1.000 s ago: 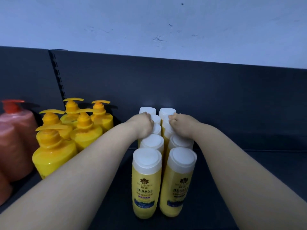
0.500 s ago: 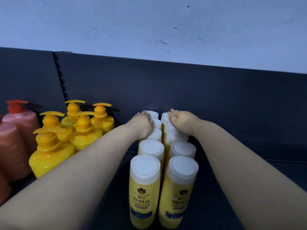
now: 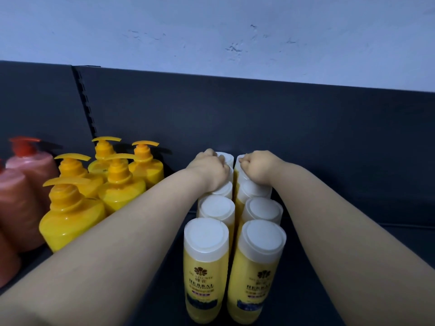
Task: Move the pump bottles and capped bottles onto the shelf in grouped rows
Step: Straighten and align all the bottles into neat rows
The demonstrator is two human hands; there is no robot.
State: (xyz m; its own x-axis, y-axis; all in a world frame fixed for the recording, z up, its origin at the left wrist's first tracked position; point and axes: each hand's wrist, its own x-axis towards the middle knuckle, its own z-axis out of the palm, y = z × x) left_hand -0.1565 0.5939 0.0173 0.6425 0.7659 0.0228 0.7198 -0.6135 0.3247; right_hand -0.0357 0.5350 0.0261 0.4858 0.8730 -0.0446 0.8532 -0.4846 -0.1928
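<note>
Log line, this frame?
left hand grips left rear capped bottle | right hand grips right rear capped bottle | yellow pump bottles shelved left

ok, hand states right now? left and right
left hand: grips the cap of the rear-left bottle.
right hand: grips the cap of the rear-right bottle.

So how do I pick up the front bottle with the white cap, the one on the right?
I'd grip the front right capped bottle round its yellow body, just under the white cap, coming from its open right side. It stands upright, and the neighbour bottle crowds its left.
</note>
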